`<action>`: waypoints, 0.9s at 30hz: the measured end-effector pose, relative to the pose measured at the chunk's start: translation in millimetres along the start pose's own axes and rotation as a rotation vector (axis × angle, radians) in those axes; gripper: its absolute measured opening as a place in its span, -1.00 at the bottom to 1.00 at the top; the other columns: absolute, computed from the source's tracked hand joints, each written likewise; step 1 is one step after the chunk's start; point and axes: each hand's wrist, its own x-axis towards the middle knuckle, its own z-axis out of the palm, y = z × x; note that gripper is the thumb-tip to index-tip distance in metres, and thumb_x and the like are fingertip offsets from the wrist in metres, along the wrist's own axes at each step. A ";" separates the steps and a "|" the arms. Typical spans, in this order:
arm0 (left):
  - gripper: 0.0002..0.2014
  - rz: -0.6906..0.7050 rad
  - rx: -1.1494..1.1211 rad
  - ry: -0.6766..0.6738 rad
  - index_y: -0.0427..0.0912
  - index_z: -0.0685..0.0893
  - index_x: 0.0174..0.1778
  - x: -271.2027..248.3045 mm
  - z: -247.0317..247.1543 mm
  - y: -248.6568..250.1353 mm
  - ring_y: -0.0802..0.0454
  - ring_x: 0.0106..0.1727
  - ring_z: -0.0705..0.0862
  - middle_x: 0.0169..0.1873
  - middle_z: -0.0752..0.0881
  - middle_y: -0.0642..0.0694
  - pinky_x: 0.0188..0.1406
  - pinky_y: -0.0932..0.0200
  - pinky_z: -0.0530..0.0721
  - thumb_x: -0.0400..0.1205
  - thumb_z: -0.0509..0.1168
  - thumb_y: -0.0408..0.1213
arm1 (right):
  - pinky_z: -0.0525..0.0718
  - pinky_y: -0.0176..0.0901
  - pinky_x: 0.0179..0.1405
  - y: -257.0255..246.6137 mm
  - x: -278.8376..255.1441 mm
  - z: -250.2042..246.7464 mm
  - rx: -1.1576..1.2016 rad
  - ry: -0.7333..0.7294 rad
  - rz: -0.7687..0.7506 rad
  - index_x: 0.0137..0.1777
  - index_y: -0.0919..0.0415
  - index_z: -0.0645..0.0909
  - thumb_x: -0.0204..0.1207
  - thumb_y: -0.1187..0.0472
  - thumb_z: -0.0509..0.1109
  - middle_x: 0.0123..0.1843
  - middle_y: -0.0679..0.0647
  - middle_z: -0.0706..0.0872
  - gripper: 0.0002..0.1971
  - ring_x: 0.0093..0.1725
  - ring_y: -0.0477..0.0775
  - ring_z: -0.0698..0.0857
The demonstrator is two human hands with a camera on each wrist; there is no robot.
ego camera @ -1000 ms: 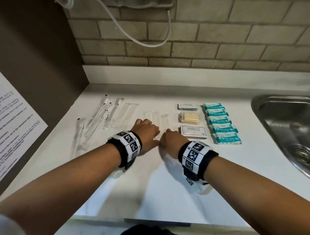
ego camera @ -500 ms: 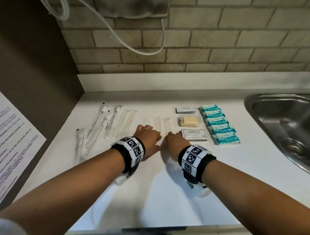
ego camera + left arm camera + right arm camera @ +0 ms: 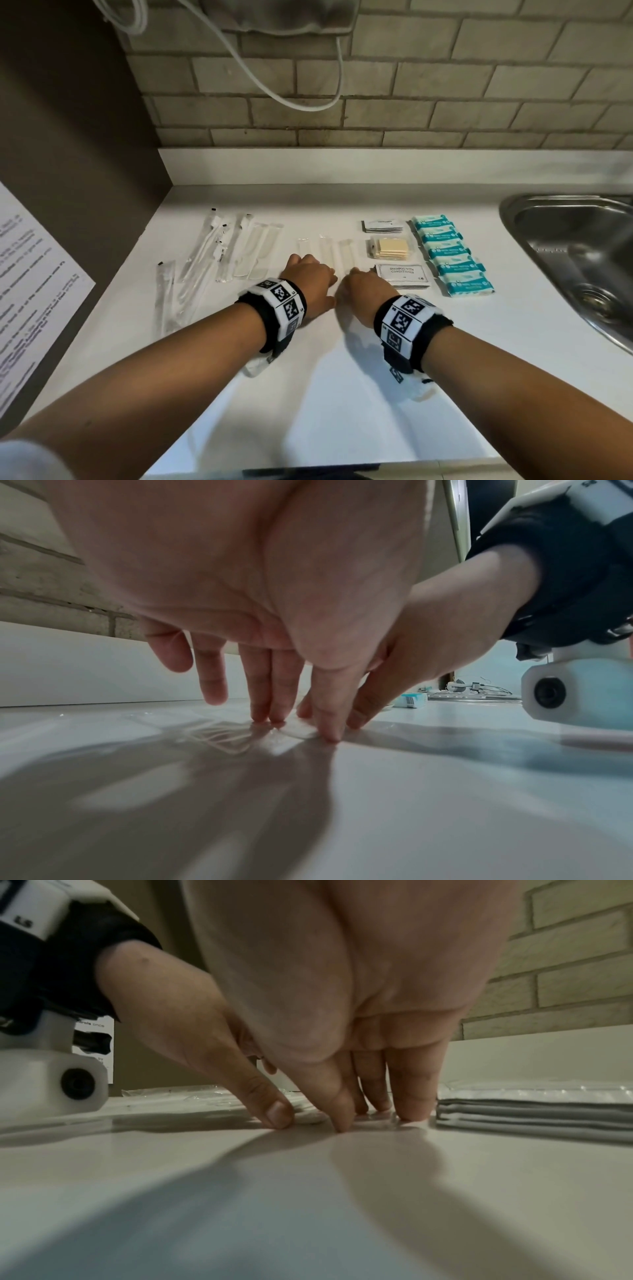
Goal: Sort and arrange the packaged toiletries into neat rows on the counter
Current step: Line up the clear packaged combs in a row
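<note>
Three slim clear packets (image 3: 327, 250) lie side by side at the middle of the white counter (image 3: 342, 394). My left hand (image 3: 308, 279) and right hand (image 3: 361, 286) sit close together at their near ends. In the left wrist view my left fingers (image 3: 277, 691) point straight down, and their tips press a clear wrapper (image 3: 236, 734). In the right wrist view my right fingertips (image 3: 411, 1110) touch the counter beside the stack of shampoo sachets (image 3: 534, 1115). Neither hand holds anything.
Right of the hands lie shampoo sachets (image 3: 402, 275), yellow packets (image 3: 390, 248), dark sachets (image 3: 383, 225) and a row of teal soap packs (image 3: 452, 253). Wrapped toothbrushes (image 3: 205, 253) and combs (image 3: 257, 250) lie to the left. A steel sink (image 3: 582, 253) is at the far right.
Both hands stay at the near ends of the clear packets. The head view has tilted up a little, showing more of the wall.
</note>
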 end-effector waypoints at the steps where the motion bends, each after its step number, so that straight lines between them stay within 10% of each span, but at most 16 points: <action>1: -0.69 0.002 0.000 0.001 -0.01 0.68 0.08 0.5 0.2 0.1 -0.11 0.40 0.45 0.32 0.66 0.03 0.29 -0.07 0.31 0.56 0.25 0.09 | 0.53 0.08 0.41 0.4 0.4 0.1 -0.009 0.012 0.002 0.47 0.34 0.46 0.58 0.36 0.17 0.47 0.26 0.45 -0.56 0.48 0.32 0.46; 27: -0.61 -0.015 -0.034 -0.046 -0.01 0.66 0.18 4.4 -0.8 -4.1 -0.13 0.42 0.44 0.34 0.65 0.00 0.29 -0.09 0.28 0.55 0.26 0.12 | 0.58 0.05 0.37 6.4 2.6 3.9 0.047 0.123 -0.012 0.41 0.30 0.48 0.60 0.38 0.21 0.40 0.22 0.54 -0.63 0.40 0.25 0.57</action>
